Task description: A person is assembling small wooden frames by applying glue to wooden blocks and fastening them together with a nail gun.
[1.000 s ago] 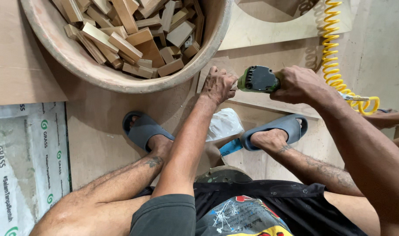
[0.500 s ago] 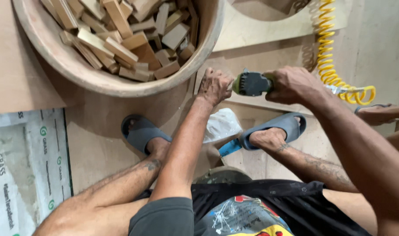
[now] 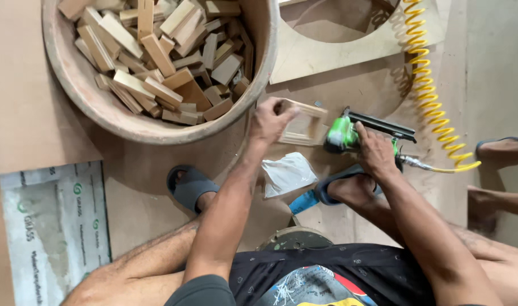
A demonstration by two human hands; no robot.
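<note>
the left hand (image 3: 267,120) is closed on a small wood frame (image 3: 303,126) and holds it down on the floor. the fingers wrap over its top edge. the right hand (image 3: 374,150) is closed around a green nail gun (image 3: 349,133). the tip of the gun sits right at the side of the frame, near the left hand.

here is what could go wrong. the left fingers are very close to the tip of the gun. if the gun slips or a nail comes out crooked, it could hurt a finger. the frame is small and light, so it could slide if the hand lets up. the yellow hose (image 3: 432,85) curls beside the gun and could pull on it. a foot in a sandal (image 3: 338,190) rests just below the gun, so it is near too.

the floor (image 3: 140,170) is flat brown board. a big round tub (image 3: 157,122) full of wood blocks (image 3: 157,56) sits just above the left hand. a white bag (image 3: 290,173) lies between the two feet. a pale board with a round hole cut out (image 3: 338,51) lies past the frame. a grey sheet (image 3: 49,226) lies to the left. someone else's foot (image 3: 505,150) shows at the right edge.
</note>
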